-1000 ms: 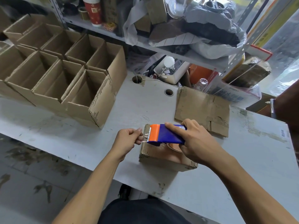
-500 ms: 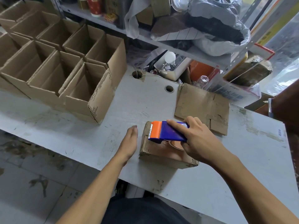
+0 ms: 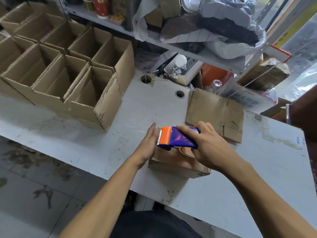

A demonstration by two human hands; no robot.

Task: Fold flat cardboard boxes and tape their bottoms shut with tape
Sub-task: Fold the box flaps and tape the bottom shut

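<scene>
A small cardboard box [image 3: 173, 163] lies bottom up near the front edge of the white table [image 3: 89, 140]. My right hand [image 3: 208, 146] grips a blue and orange tape dispenser [image 3: 175, 138] and holds it on top of the box, its toothed orange end pointing left. My left hand [image 3: 148, 146] has straight fingers and presses flat against the box's left side, right by the dispenser's cutter. A brown tape roll [image 3: 186, 152] shows under the dispenser.
Several folded open boxes [image 3: 68, 79] stand packed together at the table's left. A flat cardboard blank [image 3: 214, 114] lies behind the small box. Two round holes [image 3: 180, 94] pierce the tabletop. A cluttered metal shelf [image 3: 197, 54] runs along the back.
My left hand let go of the pinched tape end, opened, and now lies flat against the box's left side. The dispenser stays on top of the box.
</scene>
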